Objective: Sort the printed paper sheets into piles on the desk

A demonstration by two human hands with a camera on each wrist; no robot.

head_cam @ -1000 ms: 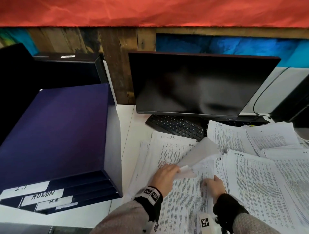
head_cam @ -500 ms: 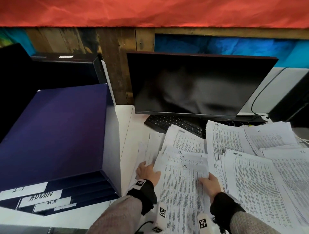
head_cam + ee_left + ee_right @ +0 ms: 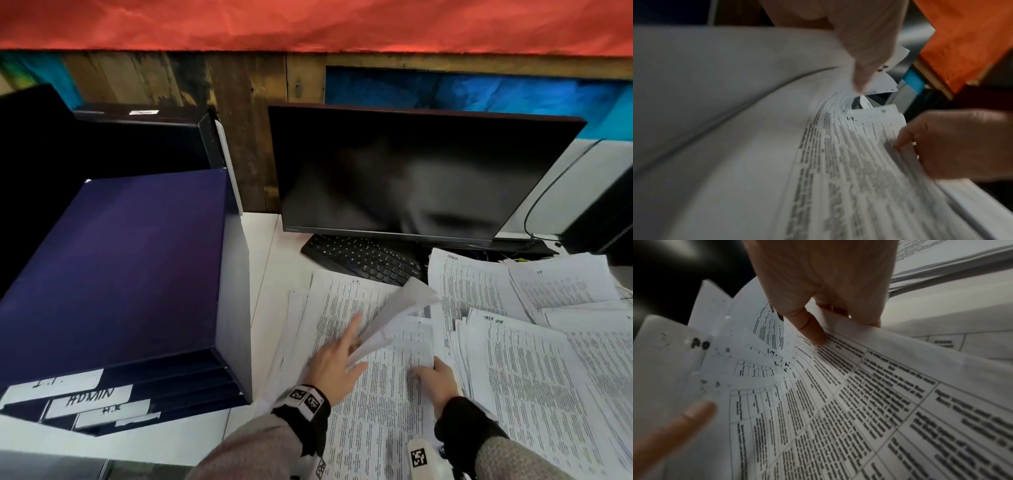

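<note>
A pile of printed sheets marked I.T. (image 3: 376, 394) lies in front of me on the white desk (image 3: 267, 260). My left hand (image 3: 337, 359) is on the pile with its index finger straight. It holds one lifted sheet (image 3: 397, 315), which curls up over its other fingers and hides them. My right hand (image 3: 436, 377) grips the right edge of the top sheets. In the right wrist view its thumb (image 3: 812, 331) presses on the printed table (image 3: 859, 386), with fingers underneath. The left wrist view shows fanned sheets marked I.T. (image 3: 852, 119) beside my right hand (image 3: 953, 146).
A dark blue filing tray (image 3: 120, 267) with slot labels I.T., ADMIN and H.R. (image 3: 89, 399) stands at the left. A black monitor (image 3: 404, 171) and keyboard (image 3: 363, 257) sit behind the papers. More printed piles (image 3: 531, 370) spread to the right.
Half a second ago my left hand lay flat at the pile's left edge. It has since moved right and raised a sheet off the top. My right hand has stayed on the right edge.
</note>
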